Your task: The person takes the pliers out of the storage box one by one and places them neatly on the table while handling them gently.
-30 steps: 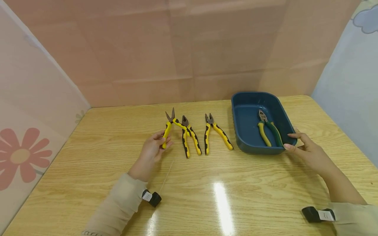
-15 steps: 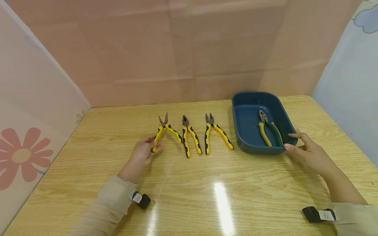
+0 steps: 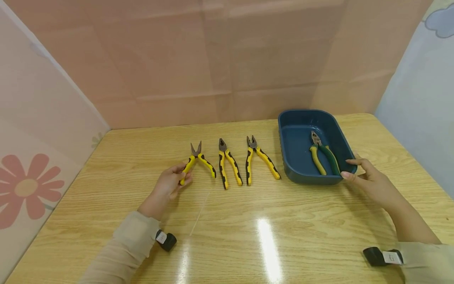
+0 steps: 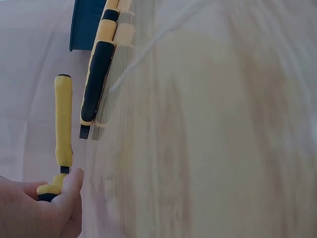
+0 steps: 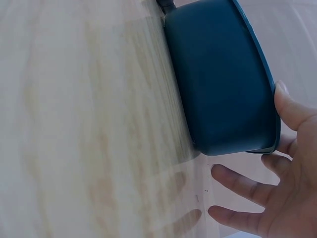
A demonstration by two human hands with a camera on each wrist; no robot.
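My left hand (image 3: 168, 182) grips one yellow handle of the long-nose pliers (image 3: 204, 160), whose jaws and handles are spread. In the left wrist view, the other handle of these long-nose pliers (image 4: 63, 121) stands off the wooden surface. To their right lie two yellow-and-black combination pliers, one in the middle (image 3: 232, 165) and one nearer the bin (image 3: 266, 159). At the right, my right hand (image 3: 372, 184) pinches the near right corner of the blue plastic bin (image 3: 289, 172) between thumb and forefinger. Its other fingers (image 5: 242, 186) are spread below the rim. Green-and-yellow pliers (image 3: 332, 161) lie inside the bin.
The wooden table (image 3: 227, 232) ends at a pink cloth backdrop (image 3: 177, 71). Patterned white panels close off the left (image 3: 46, 98) and right (image 3: 422, 106) sides. A thin pale strand (image 3: 200, 213) lies in front of the pliers.
My left hand has moved the long-nose pliers left and toward me, apart from the middle pair and lower to the table. The right hand keeps its hold on the bin.
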